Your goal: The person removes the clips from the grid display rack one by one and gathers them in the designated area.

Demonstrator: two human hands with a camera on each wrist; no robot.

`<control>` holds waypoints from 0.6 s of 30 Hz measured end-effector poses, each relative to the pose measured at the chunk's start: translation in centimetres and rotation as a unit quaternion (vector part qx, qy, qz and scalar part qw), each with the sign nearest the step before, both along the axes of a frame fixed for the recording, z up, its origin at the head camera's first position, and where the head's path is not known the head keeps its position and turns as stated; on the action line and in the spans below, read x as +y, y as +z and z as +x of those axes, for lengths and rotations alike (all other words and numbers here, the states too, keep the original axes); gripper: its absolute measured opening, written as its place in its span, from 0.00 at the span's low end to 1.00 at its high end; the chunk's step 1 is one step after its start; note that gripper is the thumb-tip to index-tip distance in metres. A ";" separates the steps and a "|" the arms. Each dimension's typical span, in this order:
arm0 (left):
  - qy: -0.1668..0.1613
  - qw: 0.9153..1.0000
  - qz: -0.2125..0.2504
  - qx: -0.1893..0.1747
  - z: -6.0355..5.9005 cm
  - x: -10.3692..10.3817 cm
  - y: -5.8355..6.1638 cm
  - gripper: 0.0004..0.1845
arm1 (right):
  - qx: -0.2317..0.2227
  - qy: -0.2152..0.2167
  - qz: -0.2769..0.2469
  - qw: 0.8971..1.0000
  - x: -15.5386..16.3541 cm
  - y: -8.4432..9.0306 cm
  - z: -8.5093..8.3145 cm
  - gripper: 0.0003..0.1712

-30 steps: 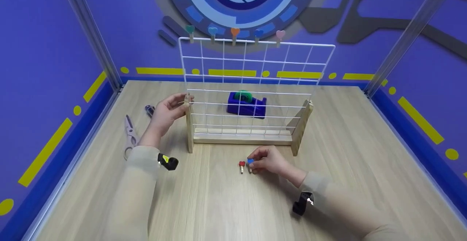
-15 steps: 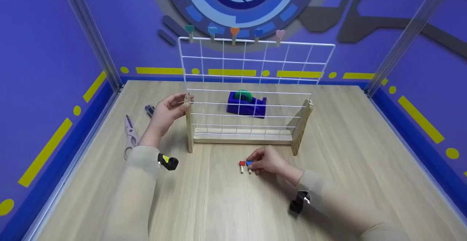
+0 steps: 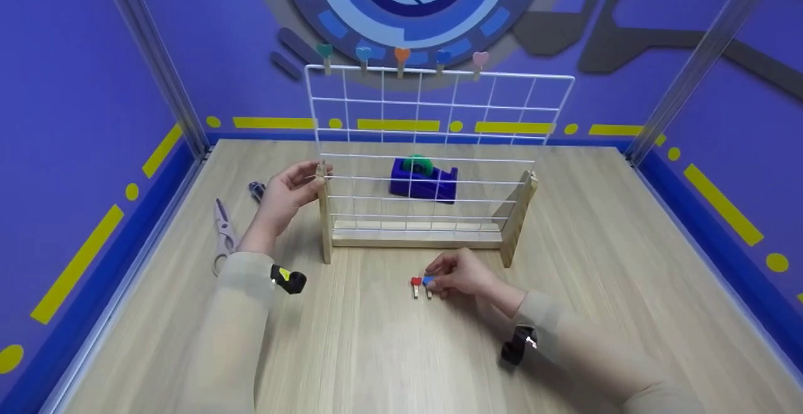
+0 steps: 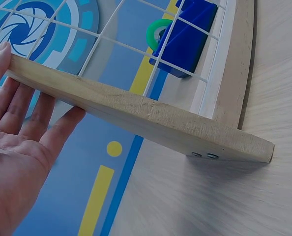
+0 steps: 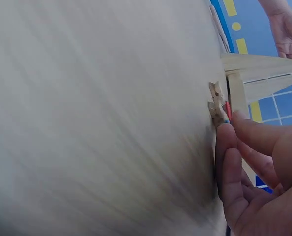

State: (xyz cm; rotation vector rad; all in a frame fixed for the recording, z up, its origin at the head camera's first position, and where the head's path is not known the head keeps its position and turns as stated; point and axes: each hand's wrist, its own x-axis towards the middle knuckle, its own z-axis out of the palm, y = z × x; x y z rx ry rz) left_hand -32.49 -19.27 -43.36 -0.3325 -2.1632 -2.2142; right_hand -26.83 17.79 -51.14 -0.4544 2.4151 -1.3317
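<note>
My left hand (image 3: 282, 197) holds the left wooden upright (image 4: 141, 115) of a white wire grid stand, thumb on one side and fingers on the other. In the head view, my right hand (image 3: 463, 274) pinches a small clothespin with a blue heart (image 3: 428, 281) between thumb and fingertips, low at the table in front of the stand. Just left of it lies a clothespin with a red heart (image 3: 416, 282). From the right wrist, the fingers hide most of the blue heart, while the wooden legs (image 5: 214, 108) of the pins show.
Several heart clothespins, among them an orange one (image 3: 402, 55), line the grid's top wire (image 3: 521, 77). Behind the grid stands a blue tape dispenser (image 3: 433, 187) with a green roll. Scissors (image 3: 224, 232) and a dark-handled tool (image 3: 256, 190) lie to the left.
The blue-heart clothespin has shifted slightly left and turned beside the red one, with more of its heart and legs showing. My left hand stays on the upright.
</note>
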 end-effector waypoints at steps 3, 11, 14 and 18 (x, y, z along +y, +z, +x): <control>0.001 1.000 0.003 -0.001 0.0 0.1 0.1 0.26 | 0.016 -0.016 0.019 1.000 0.5 1.2 -0.2 0.13; 0.001 1.000 0.001 -0.003 0.1 0.1 0.2 0.26 | 0.037 -0.038 0.007 0.999 2.0 7.1 -0.4 0.17; 0.004 1.000 0.001 -0.002 0.2 0.1 0.3 0.26 | 0.058 -0.049 -0.003 0.997 2.4 9.7 -0.5 0.17; 0.003 1.000 -0.001 -0.003 0.2 0.2 0.3 0.26 | 0.086 -0.050 -0.022 0.995 3.1 13.0 -0.6 0.18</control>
